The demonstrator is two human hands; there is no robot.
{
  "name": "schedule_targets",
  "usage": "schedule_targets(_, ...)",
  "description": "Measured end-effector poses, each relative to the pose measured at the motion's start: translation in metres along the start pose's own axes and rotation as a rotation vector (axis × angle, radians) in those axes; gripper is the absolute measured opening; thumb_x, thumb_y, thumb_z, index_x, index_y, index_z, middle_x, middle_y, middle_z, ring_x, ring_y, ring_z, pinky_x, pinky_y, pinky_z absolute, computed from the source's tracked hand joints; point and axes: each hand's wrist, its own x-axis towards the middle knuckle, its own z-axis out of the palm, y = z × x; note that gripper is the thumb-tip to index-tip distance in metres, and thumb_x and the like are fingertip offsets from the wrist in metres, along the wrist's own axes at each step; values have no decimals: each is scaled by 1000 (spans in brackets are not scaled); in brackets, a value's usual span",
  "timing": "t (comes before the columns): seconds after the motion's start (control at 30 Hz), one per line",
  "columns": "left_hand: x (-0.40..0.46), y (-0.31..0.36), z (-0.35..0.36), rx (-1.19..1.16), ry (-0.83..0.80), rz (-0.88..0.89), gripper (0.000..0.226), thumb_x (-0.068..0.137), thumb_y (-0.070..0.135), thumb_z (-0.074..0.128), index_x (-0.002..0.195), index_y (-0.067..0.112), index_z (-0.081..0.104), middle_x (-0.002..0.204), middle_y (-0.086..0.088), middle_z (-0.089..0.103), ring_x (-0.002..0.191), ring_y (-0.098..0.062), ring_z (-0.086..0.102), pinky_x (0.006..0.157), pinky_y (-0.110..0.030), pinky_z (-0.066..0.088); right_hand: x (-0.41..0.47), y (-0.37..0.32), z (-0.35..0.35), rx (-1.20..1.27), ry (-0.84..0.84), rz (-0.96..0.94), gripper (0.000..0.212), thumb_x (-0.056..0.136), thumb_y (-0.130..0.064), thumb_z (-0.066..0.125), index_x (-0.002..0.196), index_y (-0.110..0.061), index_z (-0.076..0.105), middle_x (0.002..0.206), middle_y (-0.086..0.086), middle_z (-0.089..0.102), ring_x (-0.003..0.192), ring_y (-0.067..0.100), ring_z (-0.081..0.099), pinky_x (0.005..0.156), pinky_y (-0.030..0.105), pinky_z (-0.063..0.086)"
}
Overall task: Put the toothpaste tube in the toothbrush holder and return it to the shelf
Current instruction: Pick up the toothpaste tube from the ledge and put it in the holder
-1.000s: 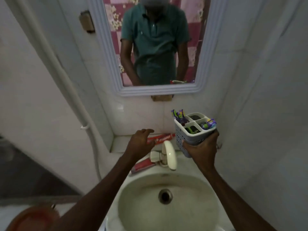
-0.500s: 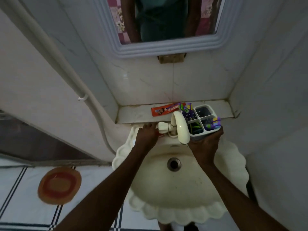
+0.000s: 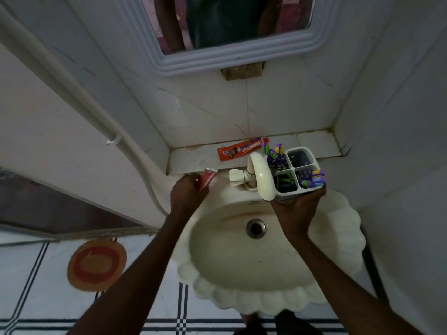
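My right hand [image 3: 296,209] grips a white four-compartment toothbrush holder [image 3: 305,169] from below, over the sink's back rim; purple and green toothbrushes stand in it. My left hand [image 3: 187,193] is closed on a red toothpaste tube [image 3: 207,179] at the sink's back left rim, its crimped end sticking up past my fingers. A second, orange-red toothpaste box or tube [image 3: 242,149] lies flat on the tiled shelf [image 3: 193,159] behind the tap.
A cream tap [image 3: 261,177] curves forward between my hands. Below lies the scalloped cream sink [image 3: 338,250] with its drain [image 3: 255,228]. A framed mirror [image 3: 229,54] hangs above the shelf. A white pipe [image 3: 72,90] runs down the left wall. A round orange mat [image 3: 96,264] lies on the floor.
The view has tilted down toward the sink. My left hand moved from the shelf tube down to the sink rim and closed on the red tube there. The holder dropped lower.
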Motion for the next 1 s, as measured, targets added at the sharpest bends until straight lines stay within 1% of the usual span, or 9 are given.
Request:
schedule_targets(0.1,3,23,-34,-165,75,-4,38,85,36,70,119,18,69,100,0,76,76,-13,68,69,-19,49,1,-4,0,-3,-2,-8,132,54,-21,105,154,-3,22,155,10,43,142,19,50,115,31,49)
schedule_targets(0.2,5,68,-72,-406,90,92,43,84,33,72,125,20,65,100,8,71,82,-1,67,74,-14,54,2,-5,0,14,4,21,131,54,-24,105,155,-7,23,152,-1,41,140,13,49,114,32,50)
schedule_targets(0.3,3,125,-104,-568,51,227,48,83,27,74,128,17,62,108,5,71,91,-5,69,76,-17,58,1,-3,1,43,15,25,130,54,-23,106,154,-5,24,152,3,44,141,19,52,113,35,51)
schedule_targets(0.43,-2,189,-112,-627,-95,372,50,78,28,80,122,18,58,109,3,70,91,-7,72,77,-23,61,1,-5,3,64,24,16,127,57,-17,105,155,-6,24,154,8,44,142,21,52,113,41,52)
schedule_targets(0.53,-7,213,-94,-610,-133,457,52,75,24,83,120,18,57,105,2,74,87,-6,73,75,-25,62,1,-6,2,7,44,16,126,55,-24,105,152,-11,26,150,5,47,138,21,55,108,43,55)
schedule_targets(0.63,-11,228,-75,-507,-125,552,66,75,24,83,132,17,51,104,0,74,86,-8,71,75,-22,61,0,-6,2,-44,53,7,128,53,-26,105,153,-7,27,148,10,47,137,26,54,108,42,55)
schedule_targets(0.73,-10,234,-58,-392,-110,605,73,73,29,83,136,20,48,106,-3,71,89,-14,70,77,-33,62,1,-3,2,-73,47,25,126,52,-31,104,151,-2,31,146,13,49,135,27,55,106,45,55)
schedule_targets(0.87,-11,225,-44,-283,-126,593,63,72,29,83,124,15,51,107,-6,70,89,-19,69,73,-38,61,3,-4,1,-95,58,27,124,56,-32,101,151,1,30,146,17,49,134,29,56,104,44,56)
schedule_targets(1.0,-12,208,-40,-53,-179,579,47,73,33,80,109,15,57,95,-6,73,83,-23,69,73,-36,57,4,-6,2,-156,81,5,120,59,-37,99,148,5,30,141,21,50,127,32,58,101,40,57)
